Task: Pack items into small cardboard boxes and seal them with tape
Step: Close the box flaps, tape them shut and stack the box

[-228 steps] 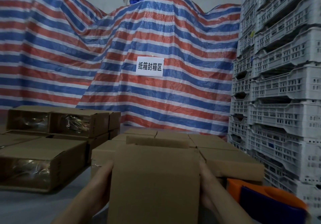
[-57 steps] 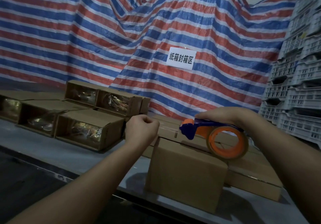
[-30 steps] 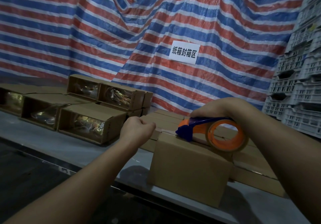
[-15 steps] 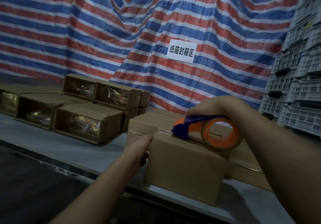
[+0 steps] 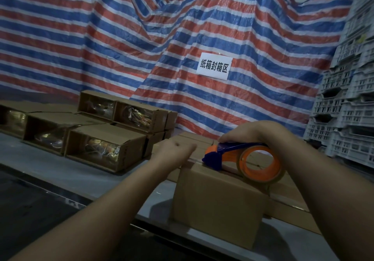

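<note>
Now taping the box top seam, both hands on it.
Right hand [image 5: 249,132] fingers curl over the tape dispenser [image 5: 240,158] handle; left hand [image 5: 175,151] fingers look bent down onto the tape end at the box's 9 o'clock edge, exact pinch unclear. Cardboard box [image 5: 218,204] sits at table [image 5: 66,176] front edge, 5 o'clock of frame; probably light, stiff walls, hold by sides; tape is sticky and thin.

Closed cardboard box [image 5: 218,204] with tape dispenser [image 5: 242,158] on top.
Brown box upright at table edge; orange-and-blue dispenser rests on its top seam, clear tape roll toward the right.
</note>
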